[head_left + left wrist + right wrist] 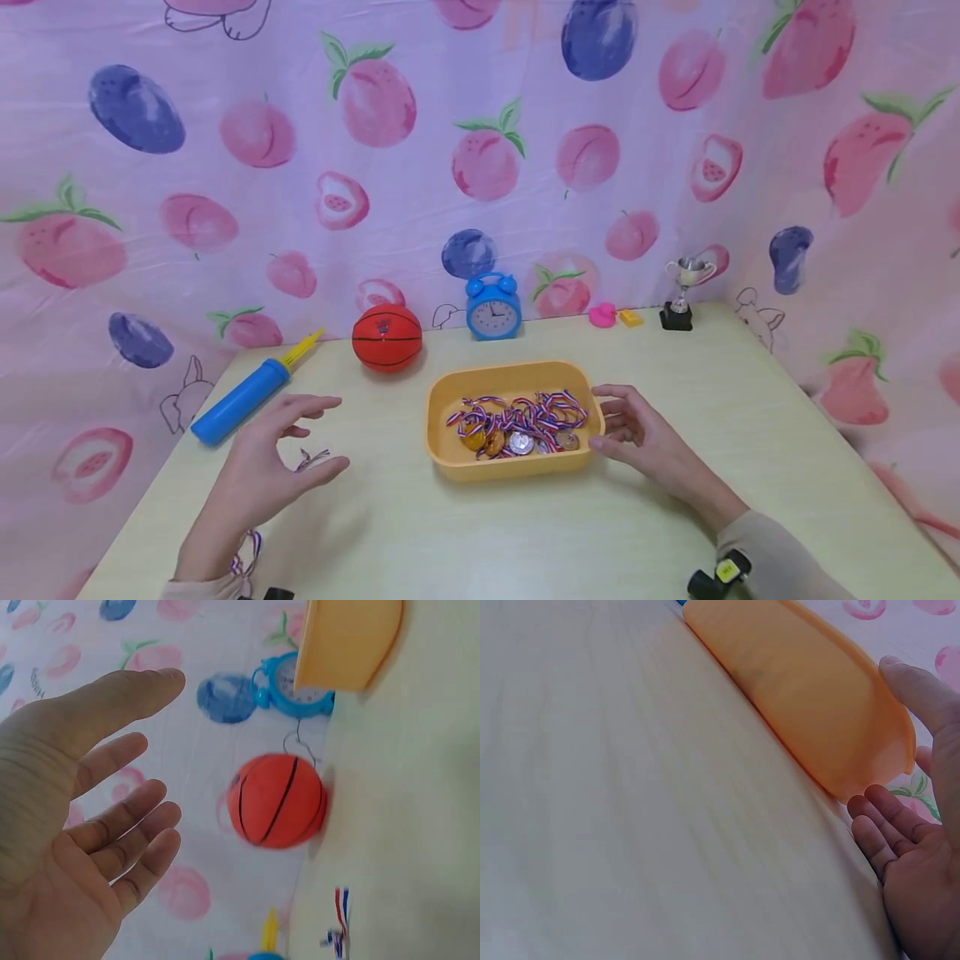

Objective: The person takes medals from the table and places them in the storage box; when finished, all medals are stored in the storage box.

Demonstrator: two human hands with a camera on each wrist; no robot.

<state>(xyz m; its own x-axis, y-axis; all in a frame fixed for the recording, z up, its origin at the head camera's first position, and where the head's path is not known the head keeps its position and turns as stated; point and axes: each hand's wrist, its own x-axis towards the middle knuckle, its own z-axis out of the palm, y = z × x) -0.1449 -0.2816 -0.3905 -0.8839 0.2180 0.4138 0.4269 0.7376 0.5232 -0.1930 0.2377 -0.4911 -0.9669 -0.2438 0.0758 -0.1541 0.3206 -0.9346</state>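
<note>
A yellow plastic bin stands mid-table, holding medals heaped with red, white and blue ribbons. My right hand is at the bin's right end, its fingers loosely bent and thumb by the rim; in the right wrist view the thumb seems to touch the bin. Left of the bin, my left hand hovers with fingers and thumb spread and nothing between them. Beyond that hand a striped ribbon lies on the table, partly hidden in the head view. Another ribbon shows beside the left wrist.
A blue pump with a yellow end lies at the left edge. Along the back are a red toy basketball, a blue alarm clock, small pink and yellow items, and a trophy. A fruit-print curtain hangs behind.
</note>
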